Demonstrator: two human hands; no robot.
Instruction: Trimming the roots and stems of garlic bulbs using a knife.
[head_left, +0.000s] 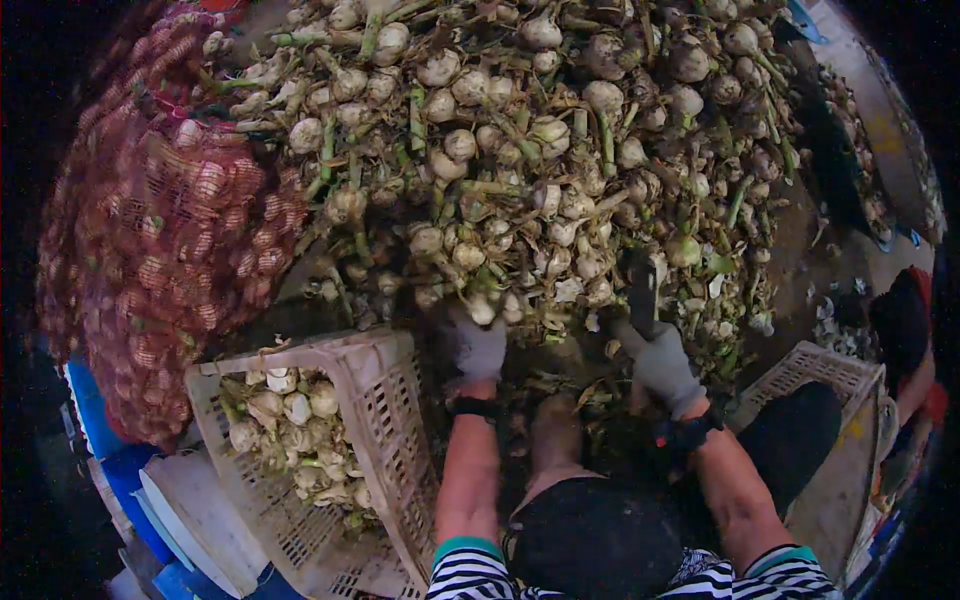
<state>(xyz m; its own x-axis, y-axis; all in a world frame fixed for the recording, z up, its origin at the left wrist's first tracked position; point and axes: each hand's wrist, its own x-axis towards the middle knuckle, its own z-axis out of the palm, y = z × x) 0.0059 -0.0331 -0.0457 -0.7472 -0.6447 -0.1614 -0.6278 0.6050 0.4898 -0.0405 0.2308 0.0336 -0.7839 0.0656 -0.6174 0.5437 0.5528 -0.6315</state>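
A large pile of garlic bulbs with stems (517, 172) fills the floor before me. My left hand (478, 349), in a light work glove, is at the pile's near edge, touching or just below a pale garlic bulb (481, 310); its fingers are blurred and their hold is unclear. My right hand (664, 366), gloved too, is closed around a dark, flat-bladed tool (642, 289) that points away from me into the pile. Beside my left forearm, a tipped plastic crate (386, 397) holds trimmed garlic bulbs (300, 420).
Red mesh sacks of garlic (172, 262) stand at the left. White tubs (199, 517) are at the lower left. Another plastic crate (832, 367) sits at the right, near a person's arm (915, 386). Loose leaves and skins lie on the floor (802, 247).
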